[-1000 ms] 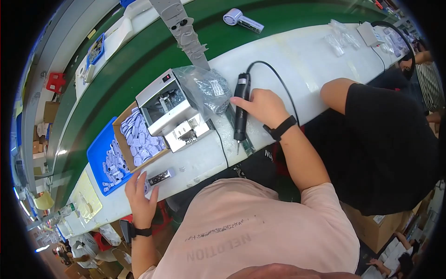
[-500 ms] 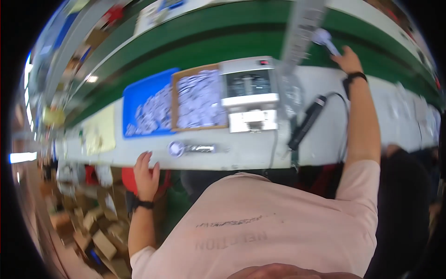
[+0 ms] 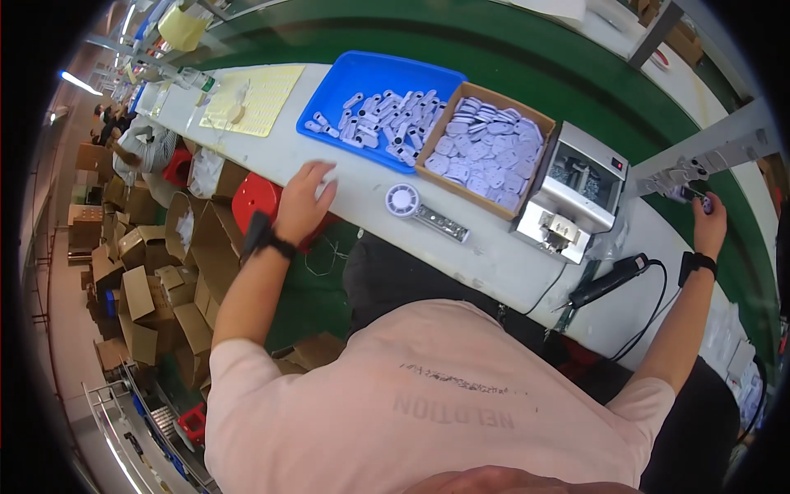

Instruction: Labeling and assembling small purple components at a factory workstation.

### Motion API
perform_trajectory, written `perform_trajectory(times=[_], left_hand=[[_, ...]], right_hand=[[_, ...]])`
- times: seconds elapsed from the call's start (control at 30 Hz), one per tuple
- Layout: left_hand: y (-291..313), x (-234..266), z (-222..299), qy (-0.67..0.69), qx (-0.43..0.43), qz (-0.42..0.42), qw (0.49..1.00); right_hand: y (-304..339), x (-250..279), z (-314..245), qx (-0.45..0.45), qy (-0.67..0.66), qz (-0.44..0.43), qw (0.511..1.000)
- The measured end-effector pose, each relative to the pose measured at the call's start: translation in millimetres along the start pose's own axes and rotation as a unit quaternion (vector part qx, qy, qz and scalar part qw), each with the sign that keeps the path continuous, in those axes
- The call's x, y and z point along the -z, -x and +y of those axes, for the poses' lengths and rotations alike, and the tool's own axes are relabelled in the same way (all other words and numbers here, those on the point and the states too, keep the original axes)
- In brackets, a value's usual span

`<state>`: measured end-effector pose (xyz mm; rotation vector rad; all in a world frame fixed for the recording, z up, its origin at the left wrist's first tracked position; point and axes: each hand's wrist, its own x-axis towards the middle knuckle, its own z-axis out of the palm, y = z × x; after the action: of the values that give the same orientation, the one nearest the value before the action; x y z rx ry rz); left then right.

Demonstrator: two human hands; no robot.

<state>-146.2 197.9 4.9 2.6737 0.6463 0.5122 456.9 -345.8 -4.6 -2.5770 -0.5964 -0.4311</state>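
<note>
My left hand (image 3: 306, 202) hovers over the table's front edge with its fingers apart and nothing in it. To its right on the white table lies a small white handheld fan (image 3: 402, 200), round head toward the left, its handle open so that the inner parts show. Far to the right, my right hand (image 3: 709, 224) is closed around a pale handheld fan (image 3: 707, 203), mostly hidden by the fingers and beside a metal post. Behind the lying fan stand a blue tray (image 3: 325, 90) of white handle-shaped parts and a cardboard box (image 3: 477, 200) of flat white pieces.
A silver screw feeder (image 3: 576, 185) stands right of the box. A black electric screwdriver (image 3: 609, 280) with a cable lies near the front edge. A yellow sheet (image 3: 271, 95) is at the far left. Red stools (image 3: 256, 202) and cardboard boxes (image 3: 140, 309) crowd the floor at left.
The view has turned, so the table now slants down to the right. My left hand has come over the table edge. My right hand keeps its fan, now lower and farther right in view.
</note>
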Motion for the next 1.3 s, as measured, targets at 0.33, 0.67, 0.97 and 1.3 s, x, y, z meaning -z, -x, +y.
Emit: perform_trajectory(times=[0.33,0.67,0.97,1.3], left_hand=[[-159,-66,45,0.129,-0.164,-0.076,0.975],[-182,-115,88,-0.117,-0.419,-0.159,0.886],[-184,-120,79,-0.102,-0.426,-0.147,0.887],[-79,-74,221,0.240,-0.398,-0.061,0.883]], right_hand=[[117,126,-132,-0.088,0.040,0.043,0.994],[239,122,-319,-0.012,-0.107,-0.135,0.985],[253,60,-331,0.008,-0.188,-0.196,0.962],[249,46,-311,0.014,-0.345,-0.212,0.914]])
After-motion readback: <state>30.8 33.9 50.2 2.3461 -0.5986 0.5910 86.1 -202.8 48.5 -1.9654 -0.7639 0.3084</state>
